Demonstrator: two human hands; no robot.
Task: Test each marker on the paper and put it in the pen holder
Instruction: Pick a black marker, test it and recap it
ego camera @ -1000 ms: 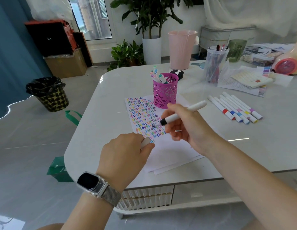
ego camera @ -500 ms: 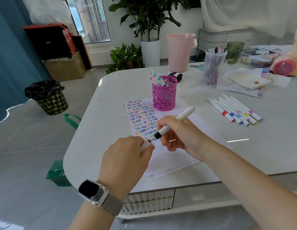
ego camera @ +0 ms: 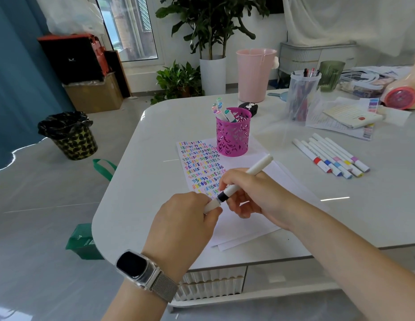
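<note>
My right hand (ego camera: 255,193) grips a white marker with a black band (ego camera: 259,166) above the near part of the paper (ego camera: 243,223). My left hand (ego camera: 185,221) holds the marker's white cap (ego camera: 212,206), and the cap meets the marker's tip end. The paper's far half is covered with rows of coloured squiggles (ego camera: 199,163). A pink perforated pen holder (ego camera: 233,135) stands on the paper's far edge with several markers in it. Several capped white markers (ego camera: 331,156) lie in a row on the table to the right.
A clear plastic cup of pens (ego camera: 302,96), loose papers and a booklet (ego camera: 350,115) sit at the back right. A small black object (ego camera: 247,107) lies behind the pen holder. The table's rounded edge (ego camera: 102,216) runs close on my left.
My right hand has drawn the marker back from the squiggles toward my left hand, and the tip now sits at the cap held in my left hand.
</note>
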